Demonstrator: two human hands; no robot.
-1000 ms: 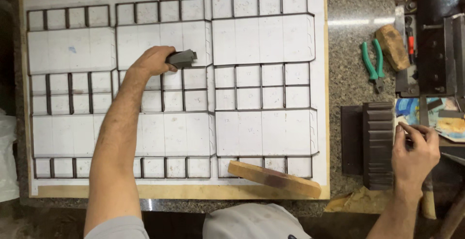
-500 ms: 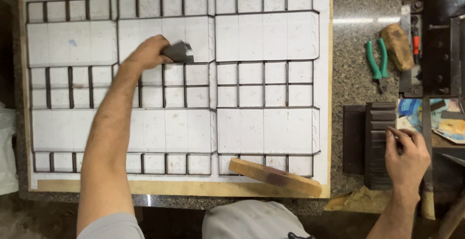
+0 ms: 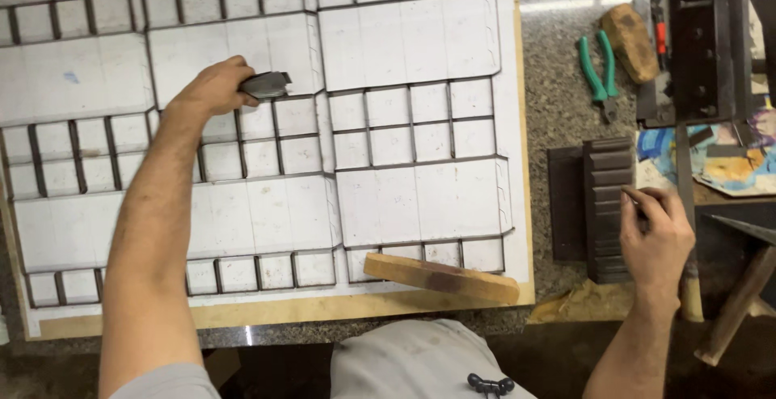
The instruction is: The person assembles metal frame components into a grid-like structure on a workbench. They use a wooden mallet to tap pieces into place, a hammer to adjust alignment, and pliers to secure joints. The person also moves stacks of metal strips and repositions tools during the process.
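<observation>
Over the flat white board (image 3: 404,164) ruled with dark inlaid strips, the left hand (image 3: 212,88) keeps a closed grip on a smooth dark metal block (image 3: 265,84), while across the speckled stone tabletop (image 3: 558,84) the right hand (image 3: 656,237) pinches the ribbed stack of dark strips (image 3: 608,205).

Both forearms are bare from the elbows down to the hands, left (image 3: 212,89) and right (image 3: 656,237). No gloves, rings, watch or wristband show. A short light-grey sleeve (image 3: 158,381) covers the left upper arm. Light-grey cloth (image 3: 412,363) covers the body at the bottom edge, with a small dark beaded piece (image 3: 487,384) on it.
</observation>
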